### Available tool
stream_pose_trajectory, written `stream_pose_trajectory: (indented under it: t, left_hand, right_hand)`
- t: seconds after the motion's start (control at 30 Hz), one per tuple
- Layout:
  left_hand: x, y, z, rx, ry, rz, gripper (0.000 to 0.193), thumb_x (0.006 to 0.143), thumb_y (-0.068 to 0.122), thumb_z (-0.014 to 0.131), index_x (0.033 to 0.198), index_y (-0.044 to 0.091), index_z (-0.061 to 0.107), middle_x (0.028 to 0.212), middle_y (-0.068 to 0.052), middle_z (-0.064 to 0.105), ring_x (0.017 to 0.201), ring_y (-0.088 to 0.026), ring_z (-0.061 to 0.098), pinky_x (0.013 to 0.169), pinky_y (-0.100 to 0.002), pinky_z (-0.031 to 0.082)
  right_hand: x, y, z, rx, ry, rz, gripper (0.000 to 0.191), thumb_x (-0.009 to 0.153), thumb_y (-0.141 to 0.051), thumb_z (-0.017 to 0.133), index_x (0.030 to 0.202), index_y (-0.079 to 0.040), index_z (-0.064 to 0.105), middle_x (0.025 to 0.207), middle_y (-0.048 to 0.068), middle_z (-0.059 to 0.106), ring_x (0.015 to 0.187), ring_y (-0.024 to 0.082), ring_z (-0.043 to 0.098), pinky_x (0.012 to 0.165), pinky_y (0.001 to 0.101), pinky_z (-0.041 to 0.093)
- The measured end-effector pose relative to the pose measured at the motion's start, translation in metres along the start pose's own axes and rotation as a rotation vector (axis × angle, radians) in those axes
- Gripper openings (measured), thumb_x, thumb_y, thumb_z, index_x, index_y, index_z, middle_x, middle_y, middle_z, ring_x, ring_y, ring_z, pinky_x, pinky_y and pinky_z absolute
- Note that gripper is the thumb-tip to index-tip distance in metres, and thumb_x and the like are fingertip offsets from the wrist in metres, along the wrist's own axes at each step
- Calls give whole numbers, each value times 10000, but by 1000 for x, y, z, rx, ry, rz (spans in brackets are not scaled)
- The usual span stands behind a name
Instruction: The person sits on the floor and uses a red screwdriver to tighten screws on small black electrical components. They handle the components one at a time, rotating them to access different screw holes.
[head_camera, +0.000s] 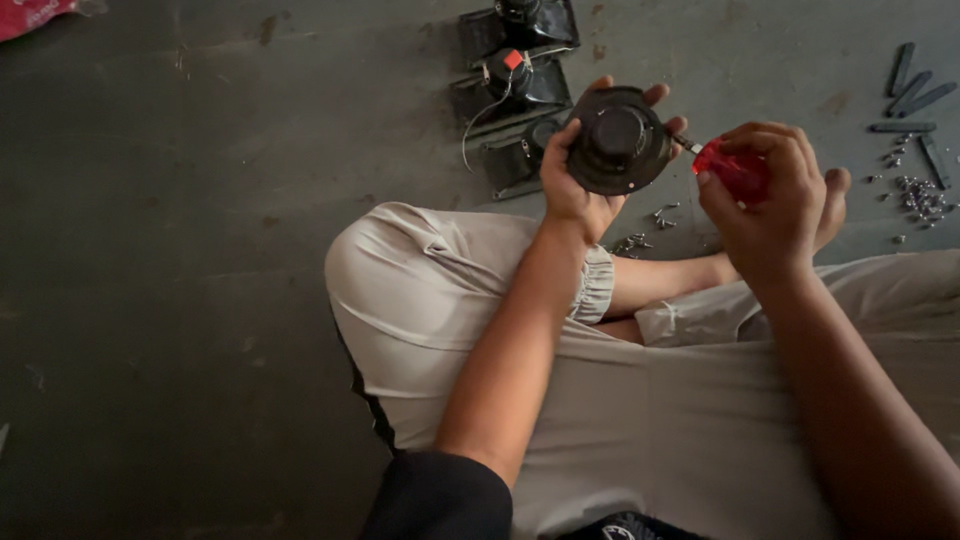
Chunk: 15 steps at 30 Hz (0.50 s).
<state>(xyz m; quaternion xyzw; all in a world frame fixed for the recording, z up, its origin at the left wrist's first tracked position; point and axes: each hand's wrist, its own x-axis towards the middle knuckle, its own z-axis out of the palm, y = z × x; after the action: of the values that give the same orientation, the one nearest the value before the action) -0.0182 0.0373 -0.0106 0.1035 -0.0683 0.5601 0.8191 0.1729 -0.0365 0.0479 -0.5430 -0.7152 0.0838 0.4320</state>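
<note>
Beige-trousered knees (600, 400) are framing a left hand (575, 185) cupping the rim of a stiff, seemingly light round black motor part (618, 140) at upper centre, while the right hand (775, 205) is closing round a red-handled screwdriver (735, 170).

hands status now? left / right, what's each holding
Left hand: closed around a round black fan part, held up over the floor.
Right hand: closed on a red-handled screwdriver, tip at the part's edge.

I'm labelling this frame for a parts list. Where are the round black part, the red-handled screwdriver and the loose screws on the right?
round black part (618, 140), head view, raised centre hub.
red-handled screwdriver (733, 170), head view, red handle.
loose screws (920, 196), head view, middle of the pile.
</note>
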Motion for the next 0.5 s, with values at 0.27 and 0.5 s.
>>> stream_pose_trajectory:
  t: [0.27, 0.5]
  left_hand:
    - [2, -3, -4, 16, -1, -66, 475, 1064, 389, 530, 1463, 137, 468, 1486, -305, 487, 1305, -538, 576, 1096, -593, 532]
    - [0, -3, -5, 77, 4, -72, 478, 1052, 364, 518, 1457, 114, 473, 1435, -311, 542, 1226, -532, 627, 1039, -578, 551]
  right_hand:
    - [8, -11, -6, 9, -63, -90, 334, 937, 6, 839, 1187, 15, 617, 1278, 151, 659, 1134, 257, 693, 974, 334, 594]
    - [10, -11, -14, -108, -137, -65, 288, 878, -56, 827, 1123, -10, 681, 1220, 119, 687, 1070, 248, 710, 913, 342, 589]
